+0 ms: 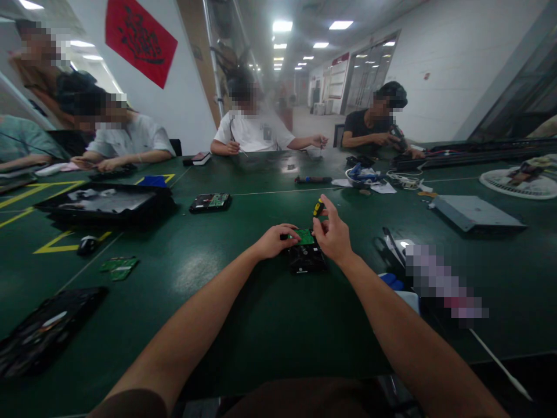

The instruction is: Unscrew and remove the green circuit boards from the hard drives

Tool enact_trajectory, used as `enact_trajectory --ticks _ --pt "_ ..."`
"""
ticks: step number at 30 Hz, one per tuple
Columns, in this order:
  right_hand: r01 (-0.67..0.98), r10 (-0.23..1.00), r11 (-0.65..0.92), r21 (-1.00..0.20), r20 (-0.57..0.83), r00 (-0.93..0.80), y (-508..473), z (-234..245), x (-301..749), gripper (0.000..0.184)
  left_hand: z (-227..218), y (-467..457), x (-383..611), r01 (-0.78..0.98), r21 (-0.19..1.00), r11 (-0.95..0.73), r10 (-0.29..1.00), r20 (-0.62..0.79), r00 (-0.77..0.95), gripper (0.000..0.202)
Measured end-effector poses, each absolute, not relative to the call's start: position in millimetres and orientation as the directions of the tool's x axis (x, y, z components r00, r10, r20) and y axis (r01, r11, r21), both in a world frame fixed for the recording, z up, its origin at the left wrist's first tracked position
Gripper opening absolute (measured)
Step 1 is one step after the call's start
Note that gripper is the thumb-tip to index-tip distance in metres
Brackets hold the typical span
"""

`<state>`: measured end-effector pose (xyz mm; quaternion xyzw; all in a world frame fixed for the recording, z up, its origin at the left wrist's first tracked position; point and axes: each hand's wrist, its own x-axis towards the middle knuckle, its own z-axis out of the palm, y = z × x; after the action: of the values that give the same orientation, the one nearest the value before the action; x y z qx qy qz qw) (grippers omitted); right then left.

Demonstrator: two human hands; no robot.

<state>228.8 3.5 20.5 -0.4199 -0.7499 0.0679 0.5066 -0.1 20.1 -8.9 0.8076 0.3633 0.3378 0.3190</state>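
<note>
A black hard drive (307, 259) lies on the green table in front of me, with a green circuit board (306, 236) on its far part. My left hand (279, 240) rests at the drive's left side, its fingertips on the edge of the board. In my right hand (334, 235) is a yellow and black screwdriver (319, 207), its handle held between thumb and fingers above the drive's right side. The screwdriver's tip is too small to make out.
Another hard drive (210, 202) lies farther left, near a black tray (107, 200). Loose circuit boards (120, 267), a mouse (87, 245) and a black device (47, 328) are on the left. A grey metal box (478, 212) stands right. Several people (250, 130) sit across the table.
</note>
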Motion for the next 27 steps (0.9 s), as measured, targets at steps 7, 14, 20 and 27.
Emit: enact_trajectory --ticks 7,14,20,27 --pt "0.586 0.688 0.632 -0.507 0.715 -0.124 4.1 20.9 229.5 0.064 -8.8 20.4 -1.4 0.402 0.755 -0.518 0.811 0.283 0.512 0.014" --pt "0.569 0.708 0.621 -0.539 0.697 -0.114 4.7 19.8 229.7 0.066 -10.0 21.6 -1.2 0.389 0.762 -0.518 0.808 0.287 0.514 0.014" --pt "0.578 0.697 0.628 -0.521 0.707 -0.12 3.8 21.0 229.6 0.066 -10.5 22.0 -1.8 0.4 0.759 -0.513 0.81 0.274 0.519 0.015" --pt "0.573 0.702 0.623 -0.532 0.704 -0.109 4.6 20.0 228.5 0.067 -12.2 22.8 -2.1 0.382 0.752 -0.538 0.797 0.306 0.52 0.014"
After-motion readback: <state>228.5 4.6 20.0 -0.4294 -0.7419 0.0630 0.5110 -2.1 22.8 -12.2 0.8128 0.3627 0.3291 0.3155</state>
